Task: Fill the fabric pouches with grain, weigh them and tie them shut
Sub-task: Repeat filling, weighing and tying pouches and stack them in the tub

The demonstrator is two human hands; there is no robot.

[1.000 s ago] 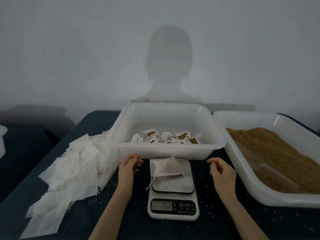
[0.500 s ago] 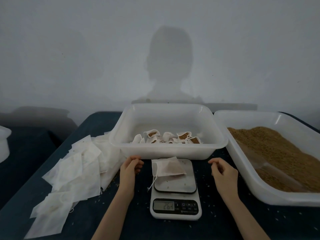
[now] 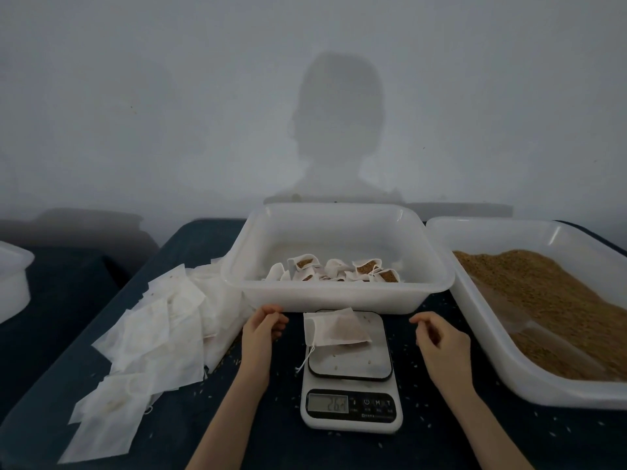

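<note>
Resting on the platform of the small white digital kitchen scale (image 3: 351,385) was one filled white fabric pouch (image 3: 334,329), its drawstring trailing off the platform's left edge and its brownish contents showing faintly through the cloth. The scale's display was lit, though the digits were too blurred to read with certainty. On either side of that scale, both hands hovered low over the dark blue counter (image 3: 190,418): the left hand (image 3: 261,330) sat just left of the pouch with its fingers loosely curled inward and nothing in them, and the right hand (image 3: 441,337) sat to the right of the scale, fingers likewise curled loosely, thumb and forefinger close together, holding nothing that could be made out. Neither hand touched the pouch. Just behind the scale stood a white rectangular plastic tub (image 3: 336,296) with several filled pouches (image 3: 339,271) gathered along its floor, brown grain visible at their open tops. To the right, a larger white plastic tub (image 3: 475,300) held a sloping heap of brown grain (image 3: 556,307). On the left of the counter lay a spread-out pile of flat empty white pouches (image 3: 152,340), overlapping one another. Stray grains dotted the counter around the scale, and a few lay on its platform.
</note>
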